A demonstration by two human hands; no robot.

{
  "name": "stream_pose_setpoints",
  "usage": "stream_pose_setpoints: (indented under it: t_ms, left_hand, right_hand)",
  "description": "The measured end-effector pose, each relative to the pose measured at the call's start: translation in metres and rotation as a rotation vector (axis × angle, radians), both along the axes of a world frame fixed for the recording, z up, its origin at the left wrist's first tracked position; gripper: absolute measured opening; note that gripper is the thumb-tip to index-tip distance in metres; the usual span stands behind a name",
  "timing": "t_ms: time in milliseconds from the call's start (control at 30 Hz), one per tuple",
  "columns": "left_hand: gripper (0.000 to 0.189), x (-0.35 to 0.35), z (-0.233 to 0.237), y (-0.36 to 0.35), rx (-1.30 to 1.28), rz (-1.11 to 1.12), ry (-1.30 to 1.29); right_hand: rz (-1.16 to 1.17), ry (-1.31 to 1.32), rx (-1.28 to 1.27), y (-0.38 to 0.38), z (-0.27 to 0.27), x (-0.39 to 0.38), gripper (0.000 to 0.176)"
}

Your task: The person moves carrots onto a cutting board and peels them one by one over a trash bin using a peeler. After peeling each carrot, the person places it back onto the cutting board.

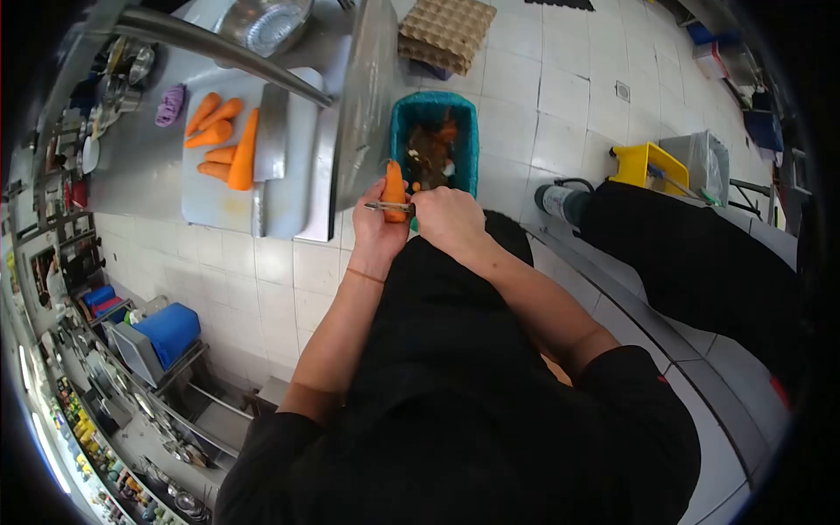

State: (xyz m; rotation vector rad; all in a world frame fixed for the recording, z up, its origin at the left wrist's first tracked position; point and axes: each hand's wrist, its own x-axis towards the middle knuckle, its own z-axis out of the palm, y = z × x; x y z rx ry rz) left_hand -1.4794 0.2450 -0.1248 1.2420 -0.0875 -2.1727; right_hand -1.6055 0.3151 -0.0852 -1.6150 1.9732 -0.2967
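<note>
One carrot (395, 188) being worked; where is it, exactly?

Upright in the left hand (378, 229), fingers wrapped round its lower half, right above the teal bin (398, 131); the right hand (448, 219) is closed on a peeler (389, 207), its thin metal blade lying across the carrot.

How far along would you say?

Well along, I'd judge; about six carrots (229, 144) lie on the cutting board (210, 206), all bright, smooth orange, so they look peeled; the bin holds dark scraps with orange bits (429, 153). None of the carrots is sliced; I see no unpeeled pile, so what is left I cannot tell.

And shapes, surfaces?

Tapered roots, one much longer than the rest; the board is pale and flat with rounded corners, a broad steel cleaver (271, 131) resting on it; the counter (140, 166) is dull grey metal; a dimpled cardboard egg tray (446, 31) sits on the white tiled floor (569, 105) beyond the bin.
</note>
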Motion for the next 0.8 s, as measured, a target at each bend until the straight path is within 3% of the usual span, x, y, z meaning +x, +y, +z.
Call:
stream_pose_setpoints:
  t_ms: [100, 167, 267, 333, 533, 633, 800]
  left_hand:
    - [0.021, 0.002, -0.019, 0.025, 0.126, 0.065, -0.017]
    - [0.028, 0.007, -0.028, 0.036, 0.051, -0.09, -0.027]
    - [0.023, 0.012, -0.028, 0.047, 0.163, -0.026, -0.094]
    - [0.024, 0.018, -0.029, 0.049, 0.13, -0.029, -0.056]
    - [0.028, 0.024, -0.056, 0.05, 0.178, 0.072, -0.076]
    - [0.027, 0.022, -0.065, 0.051, 0.184, 0.129, -0.033]
    - [0.026, 0.014, -0.076, 0.043, 0.187, 0.161, -0.037]
  right_hand:
    - [0.018, -0.042, 0.033, 0.013, -0.027, -0.004, 0.013]
    - [0.017, -0.036, 0.056, 0.011, -0.065, -0.009, 0.014]
    - [0.034, -0.02, 0.106, -0.004, -0.124, -0.017, 0.015]
    - [-0.096, -0.024, 0.149, -0.013, -0.154, -0.021, 0.016]
    - [0.004, -0.18, 0.261, 0.014, -0.079, 0.0, 0.013]
    - [0.132, -0.163, 0.142, 0.036, -0.071, 0.009, 0.016]
    - [0.12, -0.084, 0.077, 0.028, -0.079, 0.005, 0.015]
